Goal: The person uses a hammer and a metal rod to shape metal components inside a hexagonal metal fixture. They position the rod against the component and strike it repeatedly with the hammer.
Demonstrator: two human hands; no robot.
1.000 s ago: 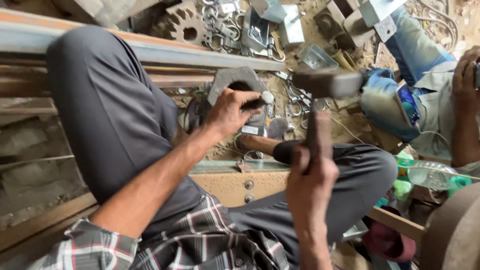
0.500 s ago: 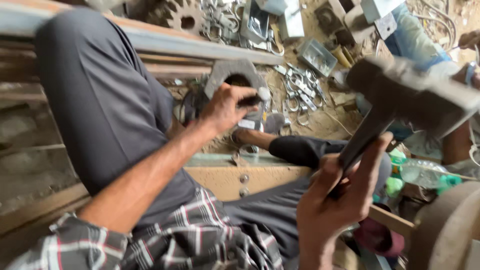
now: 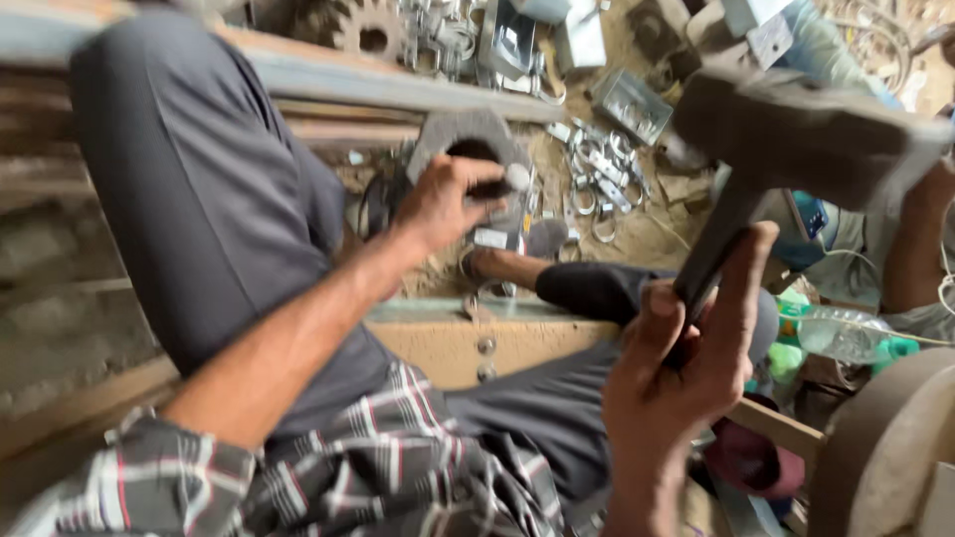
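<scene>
At 12 o'clock from our lap, on the sandy floor, the left hand [image 3: 453, 204] is closed around a small rounded punch-like tool [image 3: 515, 177], pale tip showing past the thumb, held against a grey curved metal block [image 3: 468, 134] w/ a dark hollow in its middle. Toward 3 o'clock the right hand [image 3: 686, 363] is wrapped fully shut on the dark handle of a hammer [image 3: 796, 134], head raised & motion-blurred at approx. 2 o'clock, well apart from the block. We judge the step in hand to be a strike on the held tool: to do it well we keep the left wrist steady, fingers low on the shank & clear of the struck end, eyes on the tip rather than on the hammer, & bring the head down square so it does not glance toward the knuckles. Whether the tip sits in the hollow or on the rim we cannot tell; blur hides it. Loose metal clamps & rings [image 3: 597, 179] lie just beside the block at 1 o'clock, a toothed gear [image 3: 370, 30] farther off at 11 o'clock; another person's arm [image 3: 910, 249] shows at the 3 o'clock edge, so the swing should stay short & vertical. Our bare foot [image 3: 497, 267] rests near the block & is best drawn back.
</scene>
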